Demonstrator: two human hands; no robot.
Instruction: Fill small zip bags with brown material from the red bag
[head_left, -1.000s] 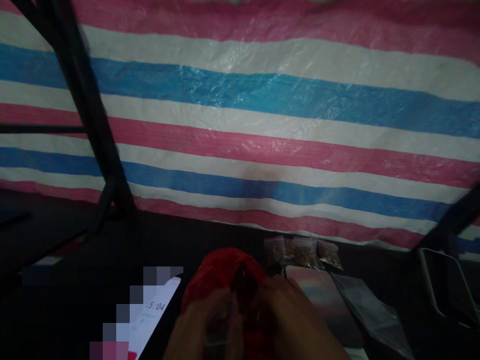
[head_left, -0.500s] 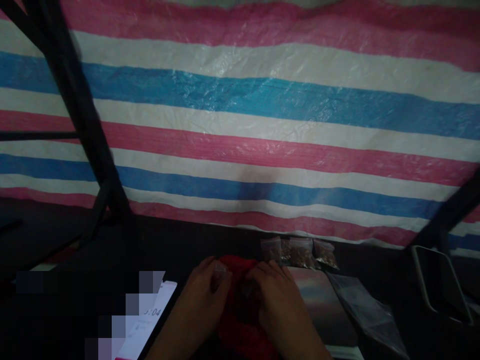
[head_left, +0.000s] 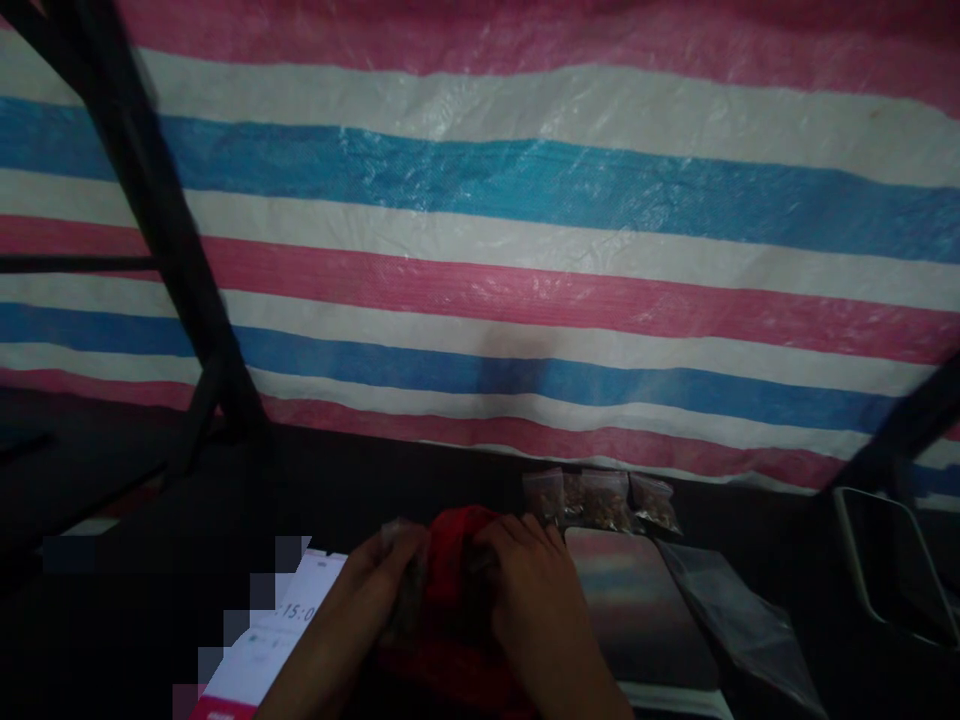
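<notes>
A crumpled red bag [head_left: 450,560] sits on the dark table at the bottom centre. My left hand [head_left: 375,590] is closed on its left side, where a small clear packet shows between the fingers. My right hand [head_left: 525,590] grips the bag's right side with curled fingers. Just right of the hands lies a flat scale with a shiny metal plate [head_left: 637,610]. Behind the scale a row of small clear packets of brown bits [head_left: 600,500] lies against the striped tarp.
A pink, white and blue striped tarp [head_left: 525,250] hangs behind the table. Dark metal bars [head_left: 172,260] slant at the left. A lit phone [head_left: 277,640] lies left of my hands. Empty clear bags [head_left: 742,630] and a dark tray [head_left: 892,560] are at the right.
The red bag has gone from bulging up between my hands to pressed down lower. Both hands have shifted forward and slightly left on it.
</notes>
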